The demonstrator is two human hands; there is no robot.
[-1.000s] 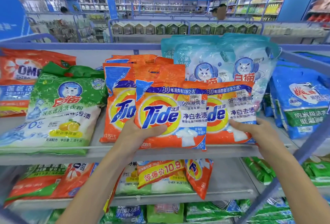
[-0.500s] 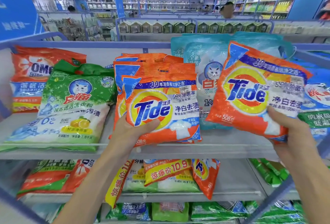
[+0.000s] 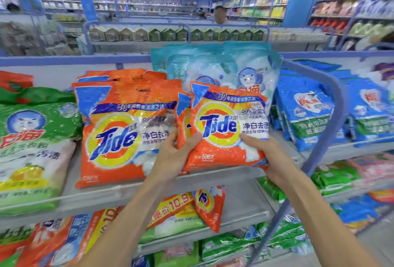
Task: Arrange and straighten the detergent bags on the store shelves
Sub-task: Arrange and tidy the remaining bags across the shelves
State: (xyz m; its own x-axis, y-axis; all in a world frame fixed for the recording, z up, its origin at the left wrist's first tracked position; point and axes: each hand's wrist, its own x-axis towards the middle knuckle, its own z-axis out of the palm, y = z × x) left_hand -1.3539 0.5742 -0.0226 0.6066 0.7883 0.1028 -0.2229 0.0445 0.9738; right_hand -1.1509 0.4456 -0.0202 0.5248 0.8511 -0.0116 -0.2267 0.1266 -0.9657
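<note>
Step in hand: aligning the small Tide bag (image 3: 226,130) at the shelf (image 3: 234,174) front edge, just right of the large Tide bags (image 3: 119,136). Left hand (image 3: 177,156) grips its left edge and right hand (image 3: 275,158) its lower-right corner, so the bag sits between them. Next, probably: push it back and square it upright.

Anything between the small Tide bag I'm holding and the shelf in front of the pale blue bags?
Nothing visible. The small Tide bag, in left hand and right hand, is at the shelf lip; only a second small Tide bag separates it from the pale blue bags.
</note>
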